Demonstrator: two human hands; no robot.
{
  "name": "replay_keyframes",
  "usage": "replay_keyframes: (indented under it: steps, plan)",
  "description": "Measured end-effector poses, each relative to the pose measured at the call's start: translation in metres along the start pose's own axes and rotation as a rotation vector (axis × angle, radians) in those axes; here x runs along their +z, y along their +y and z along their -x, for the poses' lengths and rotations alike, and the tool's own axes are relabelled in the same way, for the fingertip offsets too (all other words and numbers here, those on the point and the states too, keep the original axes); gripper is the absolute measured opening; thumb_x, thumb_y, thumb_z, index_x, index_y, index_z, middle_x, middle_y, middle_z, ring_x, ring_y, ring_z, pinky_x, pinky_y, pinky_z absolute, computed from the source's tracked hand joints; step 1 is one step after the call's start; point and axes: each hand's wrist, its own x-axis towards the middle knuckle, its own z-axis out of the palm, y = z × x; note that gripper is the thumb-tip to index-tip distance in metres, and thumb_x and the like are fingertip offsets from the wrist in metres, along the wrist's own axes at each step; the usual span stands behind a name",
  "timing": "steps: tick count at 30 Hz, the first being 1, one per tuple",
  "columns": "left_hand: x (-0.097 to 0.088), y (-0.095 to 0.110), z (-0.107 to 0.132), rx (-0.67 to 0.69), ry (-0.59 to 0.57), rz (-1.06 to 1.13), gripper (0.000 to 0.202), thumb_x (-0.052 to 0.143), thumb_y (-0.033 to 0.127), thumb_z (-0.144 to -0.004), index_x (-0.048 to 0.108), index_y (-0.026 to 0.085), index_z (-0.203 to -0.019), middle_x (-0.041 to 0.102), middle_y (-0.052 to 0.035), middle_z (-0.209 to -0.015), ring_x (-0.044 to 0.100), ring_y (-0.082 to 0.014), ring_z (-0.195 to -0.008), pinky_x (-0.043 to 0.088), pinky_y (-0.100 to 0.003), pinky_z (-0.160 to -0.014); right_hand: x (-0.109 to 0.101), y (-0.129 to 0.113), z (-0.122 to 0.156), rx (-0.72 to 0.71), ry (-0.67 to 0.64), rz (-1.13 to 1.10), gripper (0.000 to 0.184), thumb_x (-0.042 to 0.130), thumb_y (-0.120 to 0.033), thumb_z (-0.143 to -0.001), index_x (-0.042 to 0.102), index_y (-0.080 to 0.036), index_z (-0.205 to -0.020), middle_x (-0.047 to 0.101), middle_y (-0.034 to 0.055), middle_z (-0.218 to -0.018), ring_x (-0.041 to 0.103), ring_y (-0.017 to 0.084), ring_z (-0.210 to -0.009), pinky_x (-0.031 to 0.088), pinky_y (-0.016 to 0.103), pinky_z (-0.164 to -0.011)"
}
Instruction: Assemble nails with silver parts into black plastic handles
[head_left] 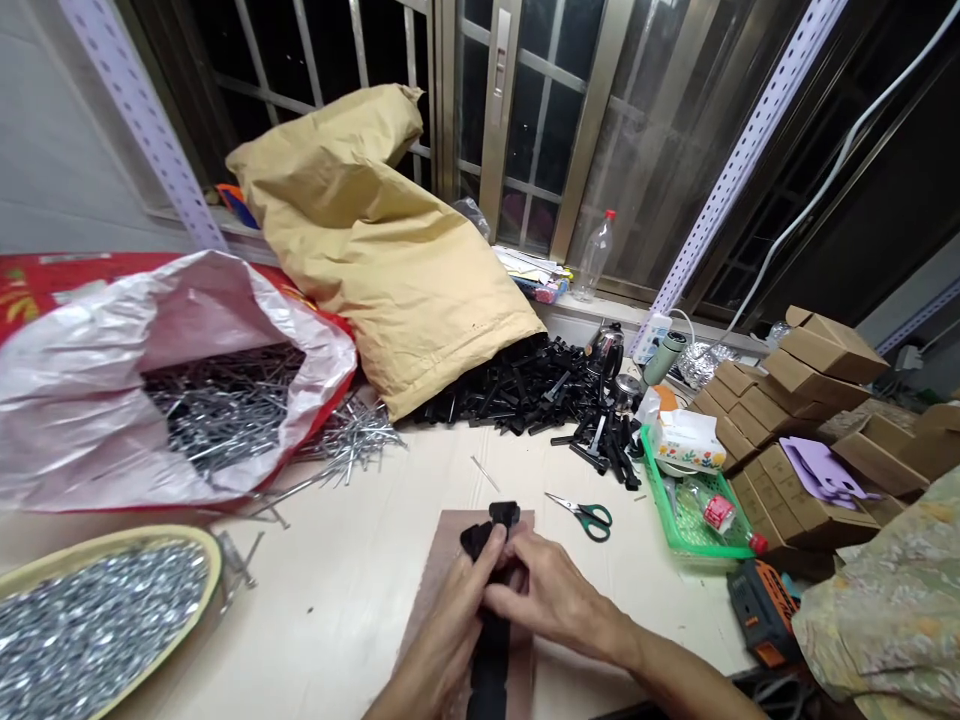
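Two big sacks fill the back of the worktop [337, 600]. The tan paper sack [375, 250] slumps against the window and spills a heap of black plastic parts [525, 385] from its mouth toward the middle; the white-and-red plastic bag [150, 400] to the left lies open, full of thin metal pins [225, 405], some of them fanned out onto the surface. At the right edge stands a stack of small cardboard boxes [795, 420], and in front of it a green basket [686, 540] holding a tissue pack and small bottles. A yellow-rimmed tray [202, 590] of tiny shiny metal pieces sits at the lower left corner. Green-handled scissors [589, 515] lie just right of centre, near the basket.

Closest to the camera, a brown mat [450, 560] lies on the surface, and over it both hands work on one black plastic part [495, 525]. That piece runs nearly straight away from the person, its far end poking out just beyond the fingertips and its near end passing down between the wrists. The left hand [450, 620] comes up from below with its fingers [480, 560] curled closed around the part's upper section. The right hand [547, 595] reaches in from the right, its fingers also bent shut onto the same piece, meeting the left at the middle. Both hands are touching it, so neither is nearer; the exposed tip lies forward of the fingers, pointing toward the loose heap.
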Motion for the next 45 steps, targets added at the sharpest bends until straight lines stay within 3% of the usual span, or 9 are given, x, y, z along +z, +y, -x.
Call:
replay_keyframes:
  steps: [5,10,15,20,24,28,31,41,45]
  plan:
    - [-0.012,0.018,-0.01,-0.02,0.094,0.046,0.025,0.067,0.02,-0.077,0.063,0.012,-0.101,0.072,-0.0112,-0.085,0.07,-0.0218,-0.079,0.058,-0.03,-0.07,-0.034,0.031,-0.05,-0.048,-0.357,-0.157,0.018,0.054,-0.029,-0.086,0.065,-0.016,-0.085,0.061,-0.0009,-0.072,0.059,0.01,-0.062,0.045,0.019,-0.058]
    - [-0.018,0.03,-0.01,-0.033,0.163,0.116,0.028,0.056,0.032,-0.085,0.059,0.021,-0.111,0.06,0.0025,-0.056,0.055,-0.0109,-0.04,0.058,-0.032,-0.055,-0.077,0.083,-0.143,0.27,0.286,0.635,0.047,0.03,-0.004,-0.09,0.052,-0.028,-0.124,0.06,0.0066,-0.103,0.058,0.017,-0.094,0.046,0.032,-0.081]
    - [-0.018,0.037,-0.001,-0.208,0.129,0.199,0.012,0.061,0.014,-0.081,0.064,0.014,-0.093,0.054,0.0035,-0.059,0.05,-0.0048,-0.041,0.055,-0.02,-0.056,-0.088,0.113,-0.184,0.333,0.178,0.933,0.049,0.036,0.0,-0.086,0.049,-0.024,-0.127,0.056,0.0136,-0.109,0.056,0.022,-0.098,0.045,0.033,-0.081]
    - [-0.016,0.036,0.002,-0.238,0.081,0.168,0.021,0.055,0.026,-0.087,0.062,0.015,-0.103,0.053,0.0037,-0.056,0.051,-0.0075,-0.04,0.059,-0.033,-0.059,-0.094,0.116,-0.168,0.258,0.162,0.918,0.036,0.04,-0.007,-0.089,0.056,-0.026,-0.114,0.056,0.0082,-0.102,0.059,0.017,-0.09,0.046,0.026,-0.075]
    - [-0.013,0.034,0.004,-0.199,0.055,0.133,0.012,0.053,0.016,-0.087,0.063,0.01,-0.091,0.051,0.0046,-0.05,0.049,-0.0057,-0.037,0.055,-0.024,-0.051,-0.09,0.103,-0.131,0.233,0.291,0.868,0.033,0.038,-0.015,-0.093,0.049,-0.021,-0.124,0.055,0.0091,-0.106,0.06,0.017,-0.092,0.049,0.026,-0.076]
    - [-0.007,0.03,0.004,-0.109,-0.011,0.121,0.013,0.057,0.018,-0.085,0.062,0.009,-0.093,0.07,-0.011,-0.078,0.069,-0.0169,-0.065,0.058,-0.03,-0.068,-0.049,0.087,-0.074,-0.172,0.636,0.568,0.026,0.041,-0.021,-0.093,0.055,-0.02,-0.115,0.059,0.0081,-0.098,0.06,0.019,-0.095,0.051,0.033,-0.085]
    - [-0.004,0.02,0.002,-0.056,-0.102,0.188,0.021,0.062,0.022,-0.082,0.062,0.011,-0.1,0.07,-0.0159,-0.097,0.069,-0.0226,-0.087,0.054,-0.036,-0.084,-0.008,0.078,-0.033,-0.433,0.707,0.421,0.028,0.046,-0.017,-0.09,0.055,-0.024,-0.116,0.062,0.0073,-0.098,0.062,0.018,-0.094,0.054,0.034,-0.082]
    - [-0.025,0.01,0.016,0.112,-0.178,0.292,0.034,0.078,0.024,-0.065,0.065,0.014,-0.094,0.071,-0.0089,-0.101,0.061,-0.0228,-0.106,0.047,-0.033,-0.095,0.049,0.035,0.003,-0.65,0.549,0.384,0.042,0.046,-0.007,-0.085,0.051,-0.021,-0.124,0.059,0.0127,-0.12,0.054,0.021,-0.117,0.053,0.04,-0.09]
    - [-0.043,0.019,0.013,0.156,-0.056,0.223,0.034,0.081,0.017,-0.056,0.067,0.013,-0.087,0.073,-0.0068,-0.086,0.067,-0.019,-0.087,0.052,-0.026,-0.08,0.039,0.01,-0.003,-0.551,0.198,0.19,0.03,0.05,-0.019,-0.083,0.06,-0.018,-0.112,0.061,0.0108,-0.12,0.052,0.022,-0.119,0.045,0.043,-0.099]
